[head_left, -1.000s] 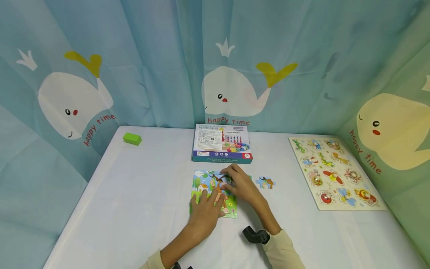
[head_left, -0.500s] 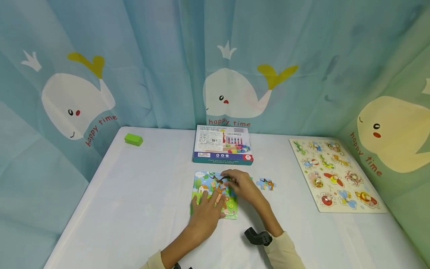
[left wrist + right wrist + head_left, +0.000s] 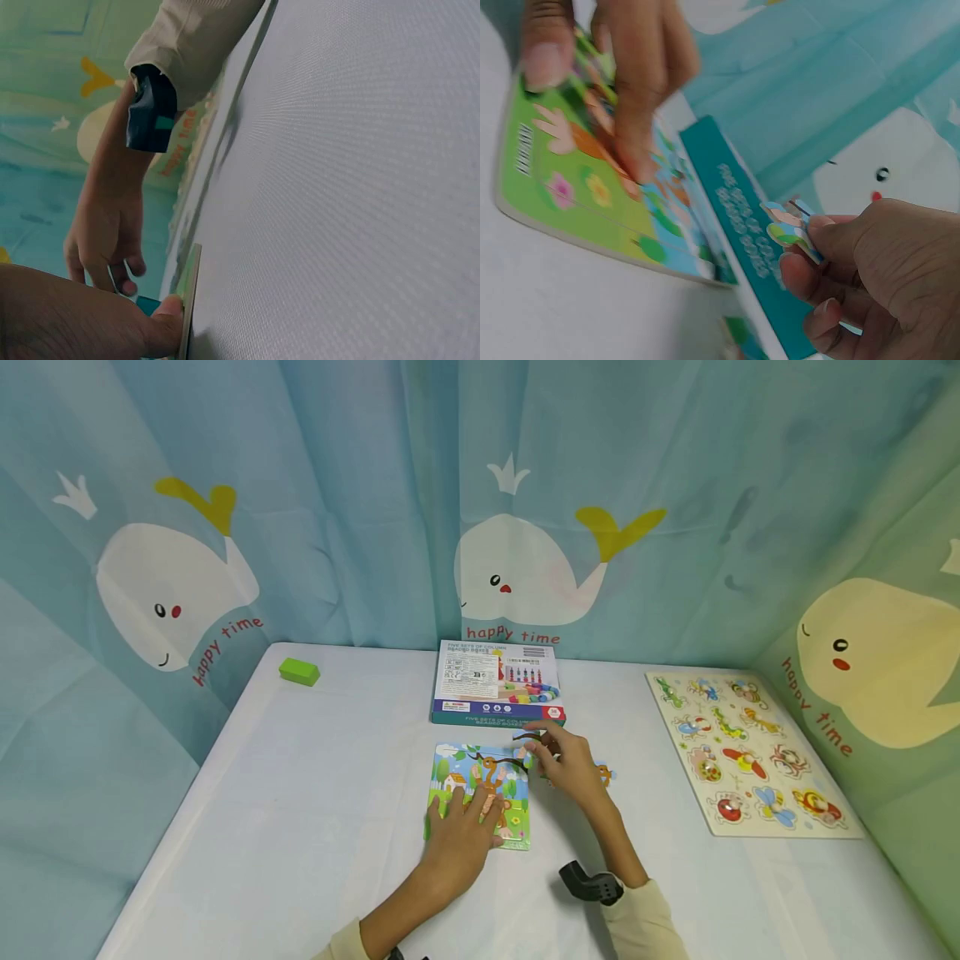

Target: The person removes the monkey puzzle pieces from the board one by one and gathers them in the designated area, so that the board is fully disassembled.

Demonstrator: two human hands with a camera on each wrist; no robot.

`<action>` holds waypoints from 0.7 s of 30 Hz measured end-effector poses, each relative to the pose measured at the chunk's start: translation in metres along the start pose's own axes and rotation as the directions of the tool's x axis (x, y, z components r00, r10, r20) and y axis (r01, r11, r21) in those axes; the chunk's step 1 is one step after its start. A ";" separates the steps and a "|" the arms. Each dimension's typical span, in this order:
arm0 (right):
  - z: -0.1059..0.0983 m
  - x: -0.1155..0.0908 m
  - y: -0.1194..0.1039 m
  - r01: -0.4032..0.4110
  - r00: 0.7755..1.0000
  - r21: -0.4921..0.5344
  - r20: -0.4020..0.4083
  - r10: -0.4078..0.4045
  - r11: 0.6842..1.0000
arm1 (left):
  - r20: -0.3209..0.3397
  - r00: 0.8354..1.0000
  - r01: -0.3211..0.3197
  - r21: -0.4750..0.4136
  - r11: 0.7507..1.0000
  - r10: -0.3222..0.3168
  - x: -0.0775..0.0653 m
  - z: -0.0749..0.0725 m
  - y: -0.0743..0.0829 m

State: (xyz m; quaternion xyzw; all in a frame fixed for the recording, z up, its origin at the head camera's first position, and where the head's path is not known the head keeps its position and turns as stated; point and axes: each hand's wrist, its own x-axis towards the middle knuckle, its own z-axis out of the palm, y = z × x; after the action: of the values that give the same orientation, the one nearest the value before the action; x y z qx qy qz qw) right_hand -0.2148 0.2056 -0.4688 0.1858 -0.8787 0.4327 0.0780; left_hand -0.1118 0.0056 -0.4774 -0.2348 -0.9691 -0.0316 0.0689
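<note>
My left hand [image 3: 457, 835] rests with spread fingers on the picture puzzle [image 3: 444, 762], which shows a monkey, a small house and greenery. In the right wrist view, those fingers press on the puzzle board [image 3: 592, 202]. My right hand [image 3: 567, 767] is just off the puzzle's upper right corner. Between thumb and fingers it pinches a small puzzle piece [image 3: 787, 225], held up clear of the board. A loose puzzle piece [image 3: 606, 774] with an orange-brown figure lies on the table, partly hidden behind my right hand.
Behind the puzzle lies a bead-set box [image 3: 498, 685]. A wooden insect board [image 3: 750, 752] lies at the right, and a green block [image 3: 299, 672] at the back left. Whale-printed curtains [image 3: 360, 502] surround the white table [image 3: 300, 827].
My right hand has moved right from the puzzle's upper right corner, with a puzzle piece now showing in its pinch. The left hand has stayed on the puzzle.
</note>
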 end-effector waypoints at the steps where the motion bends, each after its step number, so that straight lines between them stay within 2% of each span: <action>1: -0.004 -0.001 0.001 -0.009 1.000 0.016 -0.007 0.009 1.000 | -0.001 1.000 -0.001 -0.001 1.000 0.001 0.000 0.000 0.000; 8: -0.040 -0.007 0.011 -0.125 0.987 0.035 -0.100 0.128 0.992 | -0.009 1.000 -0.003 -0.004 1.000 0.003 0.000 0.002 0.001; 14: -0.082 -0.021 0.030 -0.206 0.961 0.038 -0.178 0.210 0.978 | -0.004 1.000 -0.001 -0.016 1.000 0.001 -0.001 0.002 0.002; 17: -0.103 -0.032 0.036 -0.281 0.944 0.031 -0.173 0.282 0.959 | -0.007 1.000 -0.004 -0.007 1.000 0.004 -0.001 0.002 0.001; 21: -0.125 -0.044 0.041 -0.346 0.933 -0.062 -0.130 0.336 0.936 | -0.004 1.000 -0.004 -0.015 1.000 0.004 0.000 0.003 0.001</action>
State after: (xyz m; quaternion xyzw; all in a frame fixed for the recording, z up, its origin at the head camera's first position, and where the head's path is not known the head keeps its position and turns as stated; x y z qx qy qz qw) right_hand -0.1935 0.3382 -0.4354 0.0015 -0.9089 0.4124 0.0608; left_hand -0.1119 0.0064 -0.4800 -0.2372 -0.9682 -0.0390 0.0693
